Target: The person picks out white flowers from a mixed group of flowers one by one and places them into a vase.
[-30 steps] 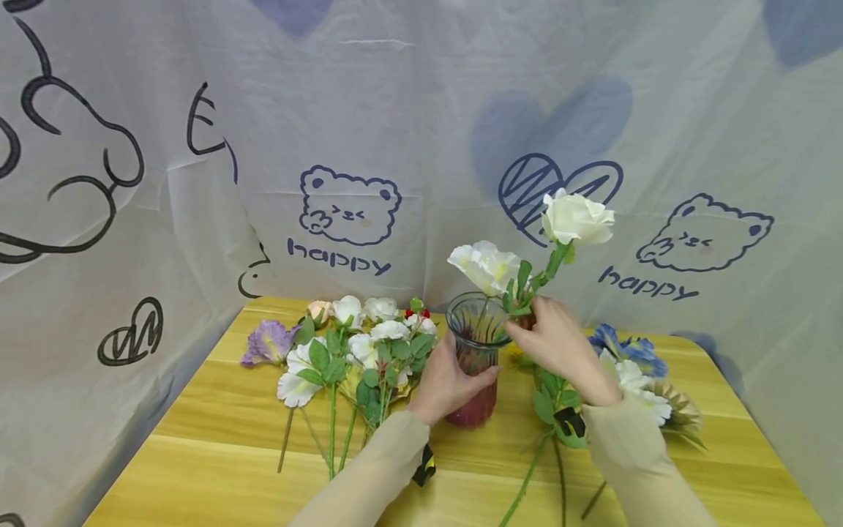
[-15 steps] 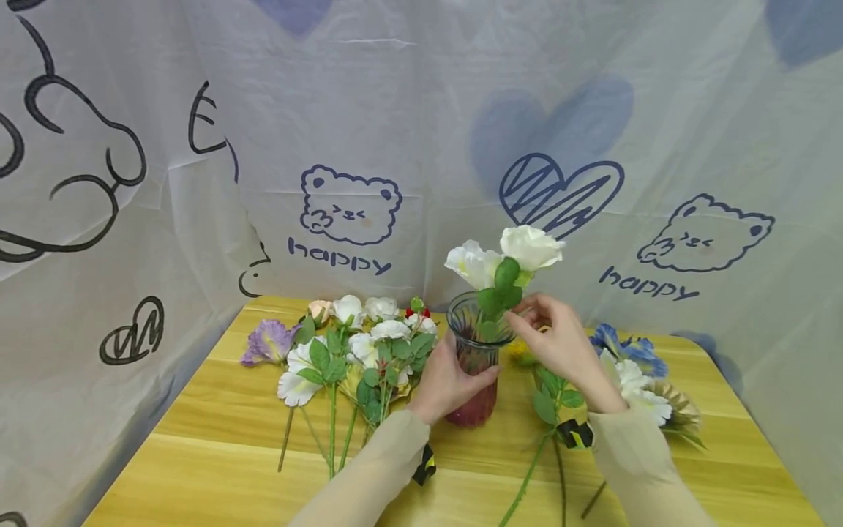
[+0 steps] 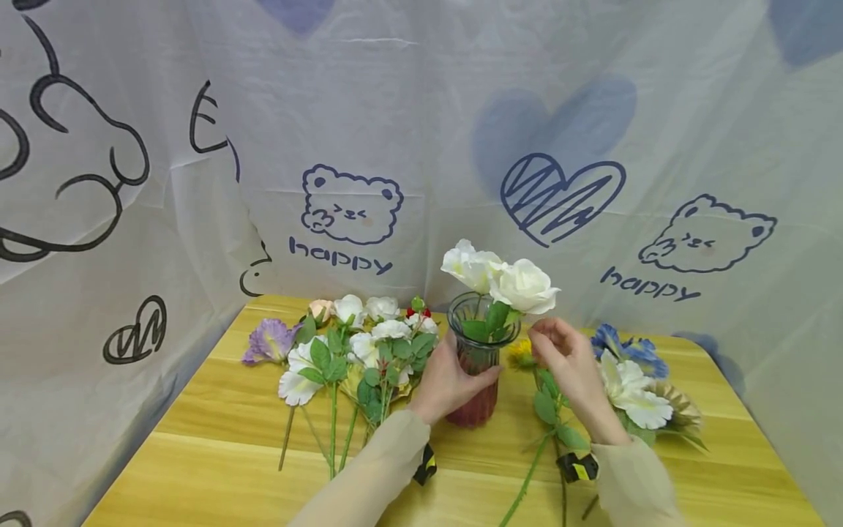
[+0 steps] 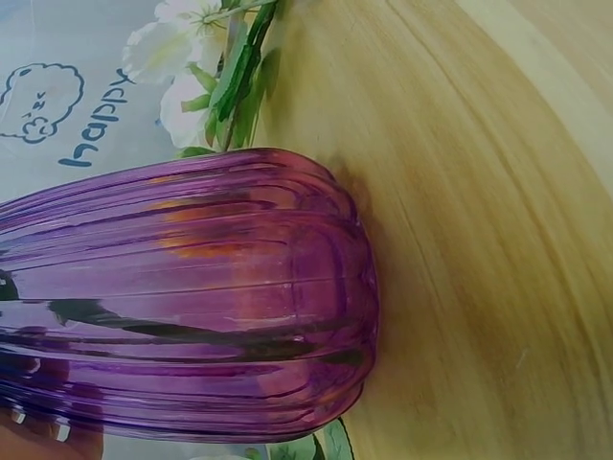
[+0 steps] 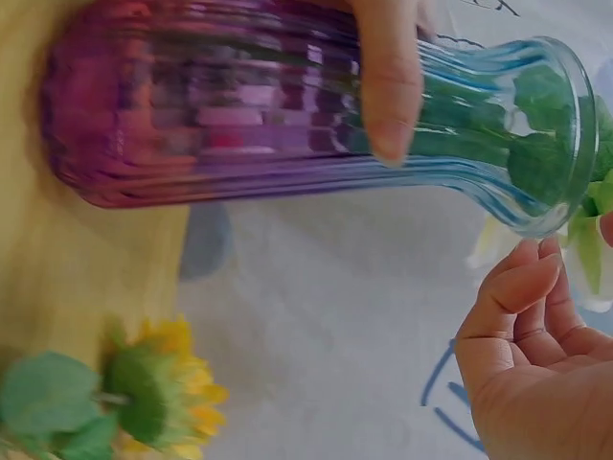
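Note:
My left hand [image 3: 451,384] grips the ribbed glass vase [image 3: 476,399], purple-red below and bluish-clear at the rim, which stands on the table. Through its glass in the left wrist view, dark stems show inside the vase [image 4: 239,287]. Two artificial flowers stand in it: a white rose [image 3: 525,287] and a ruffled white flower [image 3: 469,266], their heads above the rim. Green leaves [image 3: 484,328] sit at the mouth. Just right of the rim is my right hand [image 3: 573,362], its fingers loosely bent and holding nothing. In the right wrist view, this right hand [image 5: 536,355] is near the blossoms.
On the table's left lie several white flowers [image 3: 388,331] and a purple flower [image 3: 270,341]. To the right are a yellow sunflower [image 3: 520,353], a blue flower [image 3: 635,350] and a white lily-like flower [image 3: 635,391]. A printed curtain [image 3: 421,132] hangs behind the wooden table [image 3: 211,439].
The white rose has gone down into the vase, its leaves now at the mouth. My right hand has let go of it and moved right and down. The left hand stays on the vase.

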{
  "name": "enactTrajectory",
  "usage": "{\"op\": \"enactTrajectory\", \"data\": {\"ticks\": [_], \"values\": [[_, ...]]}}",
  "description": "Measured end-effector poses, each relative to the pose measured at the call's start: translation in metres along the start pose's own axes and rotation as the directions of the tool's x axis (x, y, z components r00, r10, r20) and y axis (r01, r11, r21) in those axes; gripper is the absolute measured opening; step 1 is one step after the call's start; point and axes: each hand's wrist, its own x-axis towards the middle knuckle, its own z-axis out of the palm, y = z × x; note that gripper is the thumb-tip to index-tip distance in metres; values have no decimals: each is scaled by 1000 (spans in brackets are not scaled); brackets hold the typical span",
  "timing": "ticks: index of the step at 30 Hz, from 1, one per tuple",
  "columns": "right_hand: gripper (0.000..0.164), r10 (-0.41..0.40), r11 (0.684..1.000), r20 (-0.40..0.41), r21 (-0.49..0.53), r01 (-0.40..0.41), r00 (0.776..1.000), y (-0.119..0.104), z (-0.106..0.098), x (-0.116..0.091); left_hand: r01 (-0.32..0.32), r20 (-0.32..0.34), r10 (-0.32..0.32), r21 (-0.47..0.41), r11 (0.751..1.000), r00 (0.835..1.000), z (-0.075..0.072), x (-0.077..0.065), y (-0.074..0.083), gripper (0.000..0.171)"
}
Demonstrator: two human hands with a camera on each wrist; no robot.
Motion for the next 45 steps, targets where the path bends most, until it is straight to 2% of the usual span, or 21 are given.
{"op": "enactTrajectory", "data": {"ticks": [5, 7, 12, 17, 20, 23, 26, 30, 35, 40, 43, 45], "values": [[22, 82, 994, 13, 72, -82, 997, 11, 4, -12, 22, 1, -22, -11, 1000, 1000, 0, -1, 0, 82], [22, 100, 991, 21, 91, -102, 995, 14, 6, -16, 12, -11, -12, -12, 1000, 1000, 2, -2, 0, 82], [20, 126, 987, 27, 102, -128, 992, 21, 8, -21, -3, -99, 6, 36, 999, 995, 10, -4, 4, 81], [17, 131, 983, 9, 128, -131, 991, 25, 8, -23, 65, -168, -46, 110, 992, 985, 18, -6, 8, 82], [17, 138, 980, -12, 146, -135, 990, 27, 7, -23, 79, -173, -57, 125, 989, 983, 19, -7, 8, 84], [16, 154, 976, -26, 157, -148, 988, 29, 7, -24, 69, -131, -54, 109, 992, 990, 15, -10, 8, 86], [14, 182, 968, -31, 181, -173, 983, 31, 7, -26, 70, -64, -64, 99, 993, 996, 6, -18, 7, 90], [10, 234, 941, -49, 264, -213, 971, 33, 9, -26, 75, -19, -73, 156, 985, 997, -11, -35, 6, 85], [11, 261, 913, -84, 345, -217, 962, 33, 12, -26, 8, -24, -2, 258, 966, 1000, -36, -53, 4, 51], [20, 244, 917, -96, 346, -197, 965, 33, 18, -26, -40, -35, 61, 427, 903, 998, -67, -68, 4, 20], [27, 232, 924, -99, 334, -187, 968, 33, 23, -26, -37, -25, 58, 509, 860, 998, -85, -77, 6, 12], [31, 220, 928, -94, 327, -179, 971, 34, 27, -26, -21, -17, 35, 540, 841, 999, -95, -82, 7, 8]]}}
